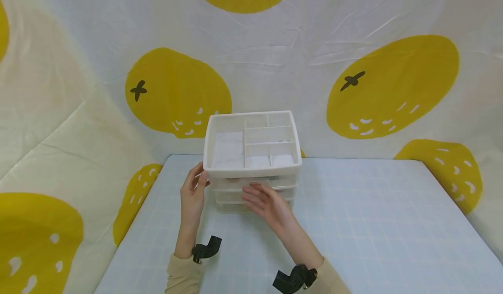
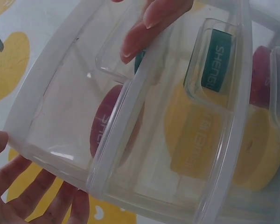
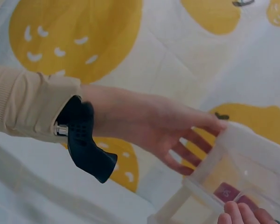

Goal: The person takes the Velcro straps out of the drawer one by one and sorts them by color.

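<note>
Beige sleeves (image 1: 182, 272): nearest, one on each forearm, with black wrist cameras (image 1: 207, 248) at the cuffs.
Left hand (image 1: 192, 193): fingers spread along the left side of the white drawer organizer (image 1: 225, 184), thumb at the front corner; a bracing palm here should probably press inward, low and evenly.
Drawer organizer: on the table (image 1: 377, 215) near its far edge, between the hands, divided tray (image 1: 251, 171) on top.
Clear drawers (image 1: 229, 198): burgundy piece (image 2: 104, 119) behind the upper front, yellow piece (image 2: 177, 109) behind the middle one.
Right hand (image 1: 273, 209): fingers extended, lightly fanned, tips by the upper drawer's handle (image 2: 113, 58); whether they touch, I cannot tell. Any pull would likely go best level and square, since a light box may swivel.
</note>
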A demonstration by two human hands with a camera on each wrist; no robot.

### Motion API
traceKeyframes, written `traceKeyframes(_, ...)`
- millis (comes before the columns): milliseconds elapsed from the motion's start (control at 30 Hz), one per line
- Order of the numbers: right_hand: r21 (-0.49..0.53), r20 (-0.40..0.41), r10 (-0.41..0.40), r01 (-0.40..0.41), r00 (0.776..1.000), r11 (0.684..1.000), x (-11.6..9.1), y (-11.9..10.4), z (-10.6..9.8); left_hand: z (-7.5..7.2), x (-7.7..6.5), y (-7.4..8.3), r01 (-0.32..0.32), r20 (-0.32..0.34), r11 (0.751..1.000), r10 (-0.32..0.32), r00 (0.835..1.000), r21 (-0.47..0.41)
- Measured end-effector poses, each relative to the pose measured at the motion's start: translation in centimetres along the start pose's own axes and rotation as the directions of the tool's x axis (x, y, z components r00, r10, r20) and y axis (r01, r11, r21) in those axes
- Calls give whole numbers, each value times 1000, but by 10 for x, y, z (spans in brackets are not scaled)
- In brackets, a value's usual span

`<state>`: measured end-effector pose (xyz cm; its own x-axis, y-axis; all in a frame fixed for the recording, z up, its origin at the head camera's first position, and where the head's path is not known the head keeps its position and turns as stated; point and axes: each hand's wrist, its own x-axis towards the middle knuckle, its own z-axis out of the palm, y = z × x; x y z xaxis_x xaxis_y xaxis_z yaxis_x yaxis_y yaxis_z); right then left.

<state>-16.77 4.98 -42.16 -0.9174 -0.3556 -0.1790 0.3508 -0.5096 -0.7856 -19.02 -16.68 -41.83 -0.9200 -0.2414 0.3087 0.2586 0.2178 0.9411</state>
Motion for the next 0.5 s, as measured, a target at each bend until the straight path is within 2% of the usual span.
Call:
traceKeyframes(167, -5, 20, 6, -6, 1000, 1000, 3, 0, 4, -2, -1, 1, 6, -2, 1000, -6, 1000, -14)
traceKeyframes(500, -12, -37, -13, 12, 999, 1000, 9, -2, 7, -1, 1, -1, -3, 12, 1000, 3, 1000, -31)
